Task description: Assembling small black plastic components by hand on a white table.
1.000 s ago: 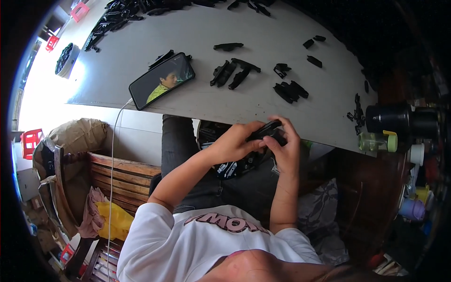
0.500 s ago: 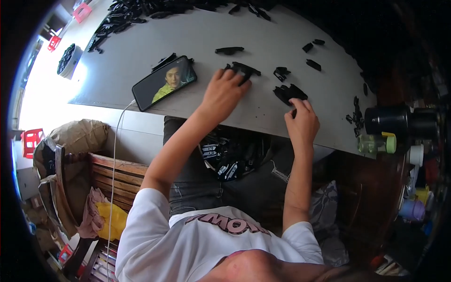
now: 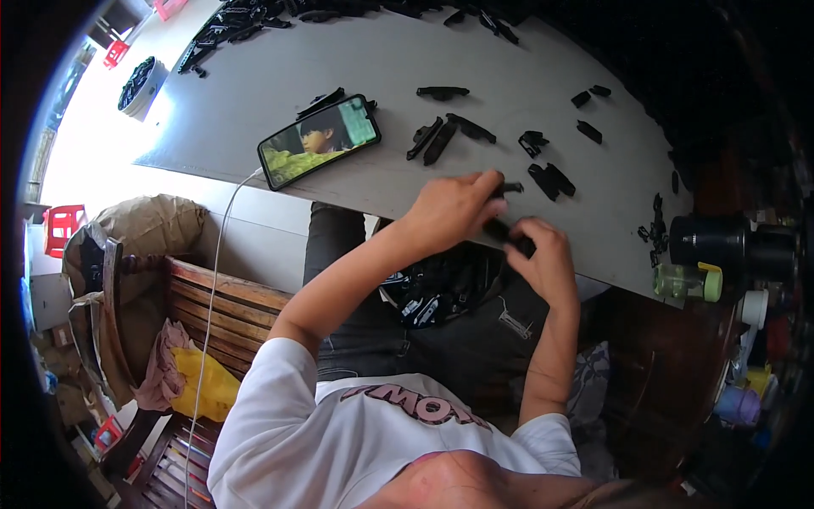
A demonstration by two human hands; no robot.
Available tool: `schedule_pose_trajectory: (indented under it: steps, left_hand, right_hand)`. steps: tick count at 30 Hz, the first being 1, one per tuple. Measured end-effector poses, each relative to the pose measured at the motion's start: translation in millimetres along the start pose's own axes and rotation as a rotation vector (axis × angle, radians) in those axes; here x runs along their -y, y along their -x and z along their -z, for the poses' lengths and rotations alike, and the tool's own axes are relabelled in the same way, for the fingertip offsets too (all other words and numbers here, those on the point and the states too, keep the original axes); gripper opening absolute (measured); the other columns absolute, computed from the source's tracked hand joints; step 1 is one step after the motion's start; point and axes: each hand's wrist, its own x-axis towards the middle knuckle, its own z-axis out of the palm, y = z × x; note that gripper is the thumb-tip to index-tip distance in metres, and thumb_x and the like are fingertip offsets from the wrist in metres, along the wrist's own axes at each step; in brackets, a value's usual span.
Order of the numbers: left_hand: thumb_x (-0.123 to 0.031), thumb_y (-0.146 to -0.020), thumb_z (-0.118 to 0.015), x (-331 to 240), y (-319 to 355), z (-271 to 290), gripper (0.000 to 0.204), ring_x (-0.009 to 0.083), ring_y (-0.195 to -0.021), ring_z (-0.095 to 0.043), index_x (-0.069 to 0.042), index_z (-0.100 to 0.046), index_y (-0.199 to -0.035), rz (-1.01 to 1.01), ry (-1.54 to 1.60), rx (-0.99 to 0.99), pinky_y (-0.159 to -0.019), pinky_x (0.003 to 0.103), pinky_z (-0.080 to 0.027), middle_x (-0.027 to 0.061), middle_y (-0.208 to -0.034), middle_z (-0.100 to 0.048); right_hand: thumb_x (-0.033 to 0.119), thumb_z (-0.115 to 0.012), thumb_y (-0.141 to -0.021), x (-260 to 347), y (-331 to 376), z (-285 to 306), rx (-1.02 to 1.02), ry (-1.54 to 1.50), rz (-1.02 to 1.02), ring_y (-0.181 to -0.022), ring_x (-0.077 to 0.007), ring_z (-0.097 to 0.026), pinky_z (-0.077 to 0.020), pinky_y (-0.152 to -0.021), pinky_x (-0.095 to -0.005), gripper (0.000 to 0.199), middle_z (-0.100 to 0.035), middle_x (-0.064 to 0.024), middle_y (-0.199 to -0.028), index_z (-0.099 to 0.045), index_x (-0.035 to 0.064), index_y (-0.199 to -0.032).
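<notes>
My left hand (image 3: pixel 458 208) is at the table's near edge, its fingers closed on a small black plastic part (image 3: pixel 510 187) that sticks out past the fingertips. Just to its right, my right hand (image 3: pixel 545 256) curls round another black plastic piece (image 3: pixel 523 245), mostly hidden by the fingers. The two hands are close together, and whether their pieces touch is unclear. Beyond them lie several loose black parts, among them a long dark piece (image 3: pixel 439 142), a curved one (image 3: pixel 471 128), a small clip-like one (image 3: pixel 532 142) and a pair side by side (image 3: pixel 551 181).
A phone (image 3: pixel 288 161) playing a video leans on black parts at the left, its white cable (image 3: pixel 217 254) hanging down. A heap of black parts (image 3: pixel 246 21) covers the far left. Below the edge, a container holds more parts (image 3: pixel 441 293). A black cup (image 3: pixel 708 240) and green-lidded jar (image 3: pixel 688 282) stand right.
Both hands have drawn back toward the table's near edge and come together, each with a black part. Pieces they were at now lie uncovered. The view has shifted slightly.
</notes>
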Motion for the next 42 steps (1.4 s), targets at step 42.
schedule_pose_trajectory:
  steps: [42]
  left_hand:
    - [-0.002,-0.083,-0.053,-14.0,36.9,-4.9,0.024,0.0222,-0.071,-0.063,0.003,-0.052,-0.107,0.142,0.518,0.453,-0.066,0.032,-0.049,0.0128,-0.082,-0.060]
  right_hand:
    - [0.012,-0.074,-0.071,-15.3,22.6,-17.6,-0.053,-0.739,-0.148,-0.073,-0.0073,-0.052,-0.0404,-0.067,-0.0198,0.029,-0.057,-0.0019,-0.082,-0.057,0.0010,-0.092]
